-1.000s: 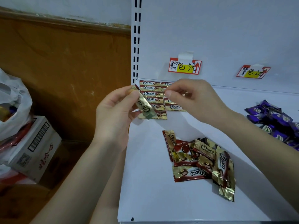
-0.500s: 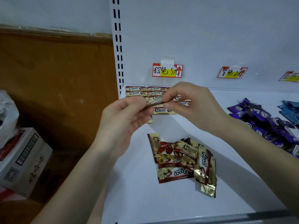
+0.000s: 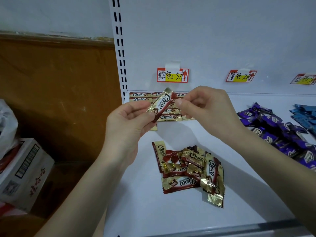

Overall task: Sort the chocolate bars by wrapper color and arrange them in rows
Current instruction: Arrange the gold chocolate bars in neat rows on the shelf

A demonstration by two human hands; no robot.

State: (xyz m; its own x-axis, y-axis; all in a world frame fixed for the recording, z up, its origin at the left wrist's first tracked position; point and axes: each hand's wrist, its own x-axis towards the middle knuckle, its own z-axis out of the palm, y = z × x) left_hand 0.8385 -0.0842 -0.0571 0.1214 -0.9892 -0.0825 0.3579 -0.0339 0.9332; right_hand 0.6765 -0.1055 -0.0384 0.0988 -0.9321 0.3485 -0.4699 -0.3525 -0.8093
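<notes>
Where the white shelf (image 3: 145,211) beside the brown wall (image 3: 59,91) runs right, the frame cuts it, so the blue bars (image 3: 304,113) show only partly. Behind the fingers (image 3: 135,106), sorted gold rows (image 3: 139,94) are half hidden; below them lies a loose gold pile (image 3: 193,161). Left hand (image 3: 126,124) and right hand (image 3: 205,106) both pinch one tilted gold bar (image 3: 162,104).

held bar (image 3: 162,104): glossy gold-brown foil | shelf (image 3: 147,202): smooth matt white | box (image 3: 25,171): matt cardboard
</notes>
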